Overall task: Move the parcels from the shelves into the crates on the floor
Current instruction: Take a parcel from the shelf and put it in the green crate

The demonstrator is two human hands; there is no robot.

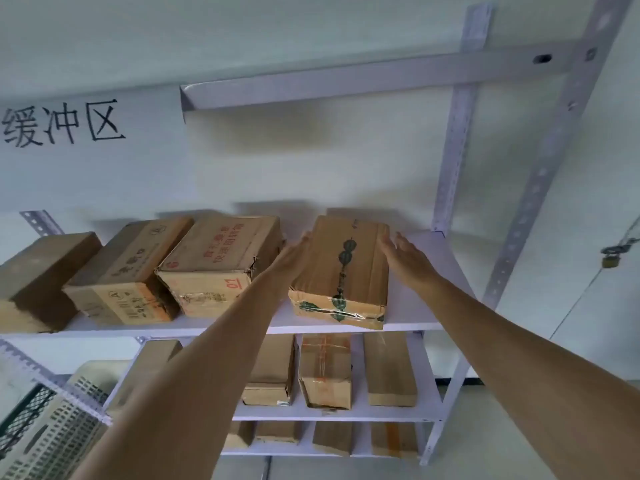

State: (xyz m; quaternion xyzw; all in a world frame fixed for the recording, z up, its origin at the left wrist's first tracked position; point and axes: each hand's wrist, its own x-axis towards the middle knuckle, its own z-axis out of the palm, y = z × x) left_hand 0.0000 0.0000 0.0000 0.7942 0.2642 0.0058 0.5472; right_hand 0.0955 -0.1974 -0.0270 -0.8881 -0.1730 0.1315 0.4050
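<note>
A brown parcel [341, 271] with green marks is seen on the white shelf [415, 306], right between the fingers of both hands. The left hand [294, 252] is laid flat on its left side, fingers straight. The right hand [403, 256] is held at its right side, fingers straight and a bit spread; it may be touching, but this cannot be told. Three more boxes [128, 268] are lined up left of the left fingers. More parcels [325, 372] are kept below the fingers.
</note>
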